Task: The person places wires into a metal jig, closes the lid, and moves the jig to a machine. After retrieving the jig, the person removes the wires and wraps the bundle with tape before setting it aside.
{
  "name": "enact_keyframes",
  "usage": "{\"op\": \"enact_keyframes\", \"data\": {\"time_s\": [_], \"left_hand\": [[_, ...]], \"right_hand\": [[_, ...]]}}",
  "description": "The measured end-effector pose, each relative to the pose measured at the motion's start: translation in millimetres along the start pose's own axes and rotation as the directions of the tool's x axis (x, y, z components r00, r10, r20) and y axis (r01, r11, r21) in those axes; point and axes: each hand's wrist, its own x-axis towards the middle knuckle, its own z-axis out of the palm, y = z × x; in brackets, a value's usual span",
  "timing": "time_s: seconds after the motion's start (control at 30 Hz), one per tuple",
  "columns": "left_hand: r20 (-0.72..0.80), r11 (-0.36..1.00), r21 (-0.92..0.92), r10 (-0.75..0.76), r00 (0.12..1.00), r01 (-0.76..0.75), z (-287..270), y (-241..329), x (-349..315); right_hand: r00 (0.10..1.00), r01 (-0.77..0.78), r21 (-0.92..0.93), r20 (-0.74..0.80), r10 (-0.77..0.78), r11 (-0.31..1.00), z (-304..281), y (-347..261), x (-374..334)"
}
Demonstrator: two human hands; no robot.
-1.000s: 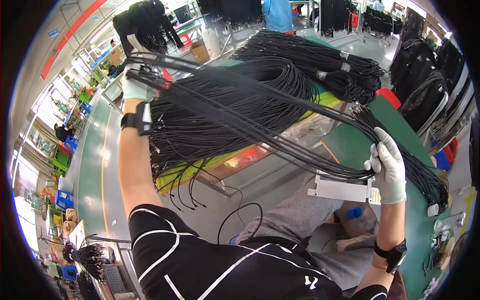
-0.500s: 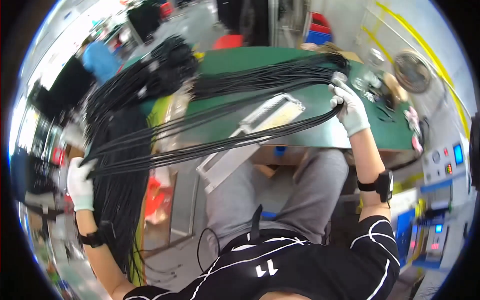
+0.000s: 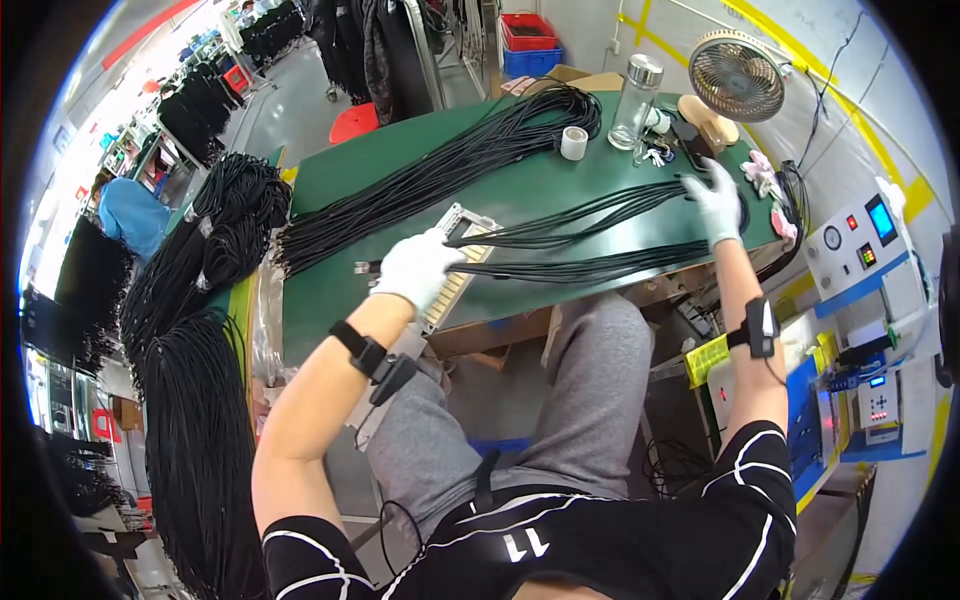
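A bundle of black cables [image 3: 600,265] stretches in two strands across the green table. My left hand [image 3: 415,268], in a white glove, is closed around the bundle near its left end, where short connector ends [image 3: 366,268] stick out beyond the fist. At the bundle's looped right end is my right hand [image 3: 717,205], also gloved, with fingers apart and the cables passing behind or under it. Whether its palm touches them is hidden. Partly beneath my left hand and the cables lies a long white fixture [image 3: 445,305] with a yellowish slotted strip; it reaches past the table's front edge over my lap.
Another cable bundle [image 3: 440,170] lies along the table's far side. Large cable heaps [image 3: 200,430] hang at the left. Toward the back right stand a white tape roll [image 3: 574,143], a glass bottle [image 3: 636,100] and a fan [image 3: 737,75]. A control box [image 3: 850,235] is at far right.
My left hand has swung from the far left onto the table, bringing its cable ends with it. My right hand has shifted slightly right, and its fingers have spread.
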Motion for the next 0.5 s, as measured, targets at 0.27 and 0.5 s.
{"op": "enact_keyframes", "data": {"time_s": [0.27, 0.5], "left_hand": [[-0.063, 1.000, -0.001, 0.029, 0.998, -0.029, 13.2, 23.4, 27.9], [-0.565, 0.998, 0.000, -0.046, 0.824, 0.056, 10.4, 9.1, -54.9]], "right_hand": [[0.614, 0.676, 0.105, 0.466, -0.637, 0.729, 89.4, -232.2, -117.2], [0.701, 0.533, 0.221, 0.426, -0.573, 0.817, 140.9, -197.7, -132.3]]}}
